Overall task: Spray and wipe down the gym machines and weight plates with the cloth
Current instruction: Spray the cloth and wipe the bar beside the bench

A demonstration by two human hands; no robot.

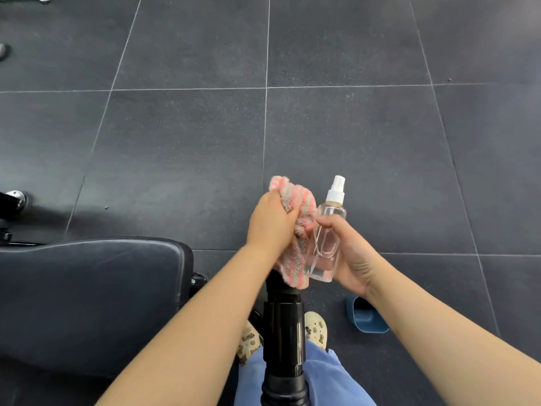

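Observation:
My left hand [272,221] grips a pink and grey striped cloth [295,253] bunched over the top end of a black machine bar [283,332] that rises between my legs. Part of the cloth hangs down over the bar's tip. My right hand [348,253] holds a clear spray bottle [325,244] with a white nozzle, upright, right beside the cloth. A little clear liquid sits at the bottle's bottom.
A black padded machine seat [87,294] fills the lower left. A blue plastic container [366,316] lies on the dark tiled floor [366,136] at the right of my feet. Machine parts with a chrome end [14,200] stand at the far left.

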